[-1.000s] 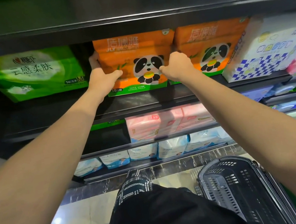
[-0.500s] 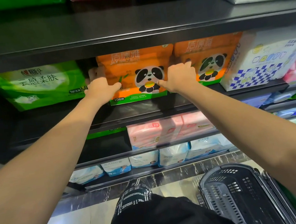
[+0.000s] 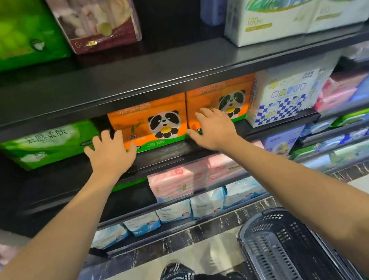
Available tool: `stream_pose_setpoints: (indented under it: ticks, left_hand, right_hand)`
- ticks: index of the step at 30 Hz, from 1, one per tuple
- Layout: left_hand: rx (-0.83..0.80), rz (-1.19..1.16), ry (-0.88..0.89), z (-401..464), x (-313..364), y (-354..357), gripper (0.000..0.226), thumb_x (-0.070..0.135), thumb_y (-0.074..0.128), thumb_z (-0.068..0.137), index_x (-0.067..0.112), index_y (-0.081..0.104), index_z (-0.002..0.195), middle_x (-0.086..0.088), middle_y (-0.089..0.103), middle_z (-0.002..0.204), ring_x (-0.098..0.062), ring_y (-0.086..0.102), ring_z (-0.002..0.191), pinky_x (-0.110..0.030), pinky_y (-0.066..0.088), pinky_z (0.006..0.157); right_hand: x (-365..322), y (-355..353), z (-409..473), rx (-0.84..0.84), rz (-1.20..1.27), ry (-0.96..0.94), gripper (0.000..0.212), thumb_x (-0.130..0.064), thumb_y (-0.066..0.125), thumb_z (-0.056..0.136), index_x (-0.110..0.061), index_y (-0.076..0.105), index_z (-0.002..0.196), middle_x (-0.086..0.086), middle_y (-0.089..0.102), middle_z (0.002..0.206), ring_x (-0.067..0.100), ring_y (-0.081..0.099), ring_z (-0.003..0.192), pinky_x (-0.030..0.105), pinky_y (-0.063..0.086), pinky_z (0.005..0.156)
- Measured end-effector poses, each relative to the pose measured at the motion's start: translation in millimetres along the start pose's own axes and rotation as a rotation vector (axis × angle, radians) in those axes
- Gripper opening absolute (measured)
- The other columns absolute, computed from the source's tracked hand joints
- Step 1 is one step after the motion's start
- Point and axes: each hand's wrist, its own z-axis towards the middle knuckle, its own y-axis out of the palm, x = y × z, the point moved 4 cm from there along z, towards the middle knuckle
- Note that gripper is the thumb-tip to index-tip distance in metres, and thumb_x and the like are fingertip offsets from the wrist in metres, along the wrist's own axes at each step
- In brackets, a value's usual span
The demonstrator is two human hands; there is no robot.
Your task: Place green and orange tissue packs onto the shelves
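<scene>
An orange tissue pack with a panda (image 3: 153, 122) stands on a black shelf (image 3: 171, 152), beside a second orange panda pack (image 3: 220, 97) to its right. My left hand (image 3: 110, 153) is spread in front of the first pack's lower left corner, fingers straight, holding nothing. My right hand (image 3: 212, 129) is also spread, fingers straight, in front of the seam between the two packs. Whether the fingertips touch the packs I cannot tell.
A green tissue pack (image 3: 48, 145) lies left of the orange ones, a white checkered pack (image 3: 283, 94) to the right. More packs fill the shelves above and below. A dark plastic basket (image 3: 285, 251) stands on the floor at lower right, by my foot (image 3: 173, 277).
Both hands have let go of the orange panda pack and drawn back with fingers spread. The pack sits further in on the shelf. The view has tilted up.
</scene>
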Motion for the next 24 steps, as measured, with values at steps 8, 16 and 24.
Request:
stream_pose_setpoints:
  ticks: [8, 16, 24]
  left_hand:
    - [0.003, -0.012, 0.181, -80, 97, -6, 0.056, 0.054, 0.045, 0.099, 0.021, 0.051, 0.144, -0.012, 0.04, 0.155, -0.038, 0.029, 0.147, -0.07, 0.025, 0.114]
    - [0.018, -0.053, 0.501, -133, 219, 6, 0.057, 0.052, 0.053, 0.092, 0.017, 0.062, 0.136, -0.018, 0.051, 0.149, -0.047, 0.04, 0.14, -0.071, 0.03, 0.108]
    - [-0.115, -0.139, 0.918, -210, 328, 26, 0.064, 0.054, 0.047, 0.085, 0.017, 0.064, 0.133, -0.021, 0.053, 0.143, -0.05, 0.044, 0.135, -0.072, 0.032, 0.103]
  right_hand:
    - [35, -8, -87, 0.012, 0.005, 0.045, 0.08, -0.072, 0.032, 0.092, -0.017, 0.05, 0.146, 0.012, 0.04, 0.16, 0.044, 0.032, 0.147, 0.06, 0.023, 0.12]
    - [107, -5, -195, 0.016, 0.039, 0.27, 0.08, -0.07, 0.037, 0.091, -0.016, 0.05, 0.148, 0.013, 0.038, 0.162, 0.047, 0.027, 0.149, 0.064, 0.017, 0.12]
    - [158, -10, -350, 0.068, -0.046, 0.734, 0.078, -0.071, 0.038, 0.09, -0.015, 0.058, 0.141, 0.014, 0.049, 0.153, 0.049, 0.041, 0.14, 0.065, 0.032, 0.113]
